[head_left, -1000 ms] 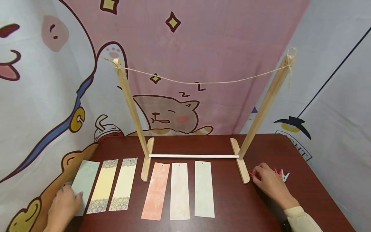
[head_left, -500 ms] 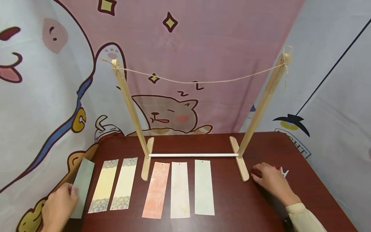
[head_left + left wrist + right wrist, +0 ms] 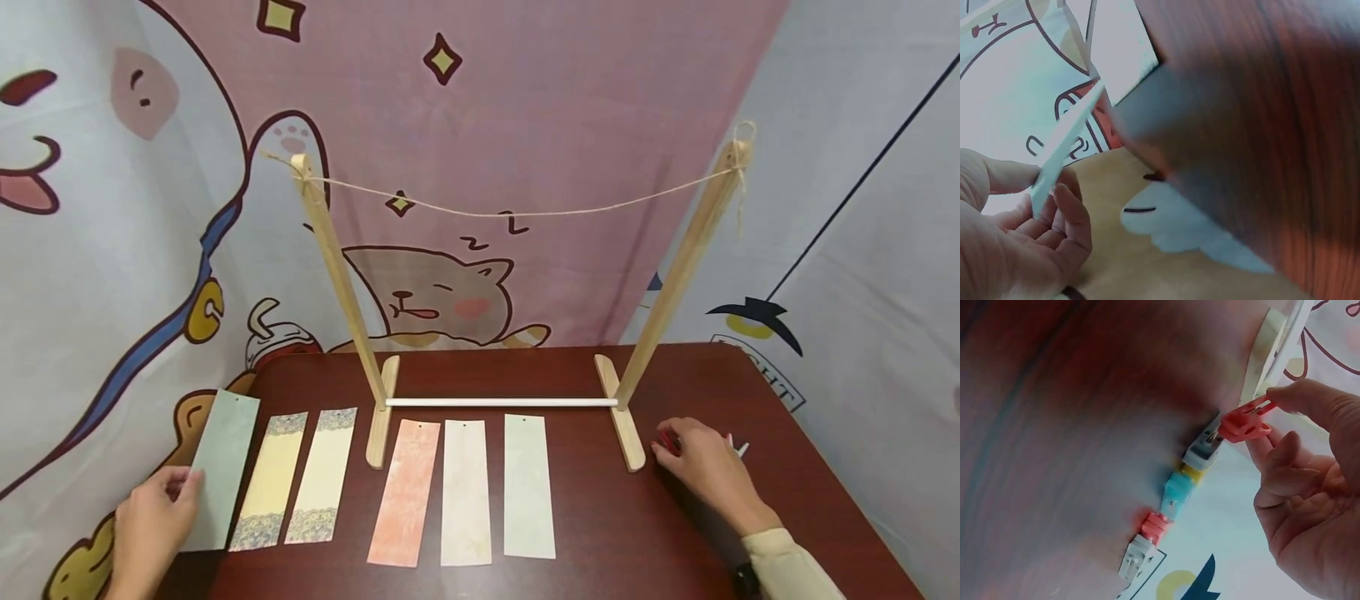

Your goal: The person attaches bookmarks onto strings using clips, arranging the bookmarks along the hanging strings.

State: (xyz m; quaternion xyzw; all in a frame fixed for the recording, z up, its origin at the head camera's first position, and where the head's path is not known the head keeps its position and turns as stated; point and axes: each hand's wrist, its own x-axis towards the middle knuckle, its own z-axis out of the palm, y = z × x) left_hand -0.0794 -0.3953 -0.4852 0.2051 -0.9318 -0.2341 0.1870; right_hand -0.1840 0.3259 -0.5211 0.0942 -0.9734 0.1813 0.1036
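Note:
At the table's left edge my left hand (image 3: 153,517) pinches the side of a grey-green paper bookmark (image 3: 225,458) with a punched hole at its top. In the left wrist view, thumb and fingers grip this bookmark (image 3: 1063,140) edge-on, lifted off the table. My right hand (image 3: 705,462), beside the stand's right foot, pinches a red clothespin (image 3: 1244,425) by its handles. A row of small clothespins lies close by: a grey clothespin (image 3: 1200,447), a yellow one, a light blue clothespin (image 3: 1175,490), another red clothespin (image 3: 1155,527) and a white clothespin (image 3: 1136,556).
A wooden stand with a left post (image 3: 337,275), a right post (image 3: 682,275) and a white rod (image 3: 502,402) holds a sagging string (image 3: 517,214). Before it lie a yellow bookmark (image 3: 272,479), a cream one, a salmon bookmark (image 3: 405,492), a whitish one and a pale green bookmark (image 3: 528,487).
My left hand has taken hold of the grey-green bookmark, raised it and tilted its face. My right hand has picked a red clothespin from the row, staying near the same spot.

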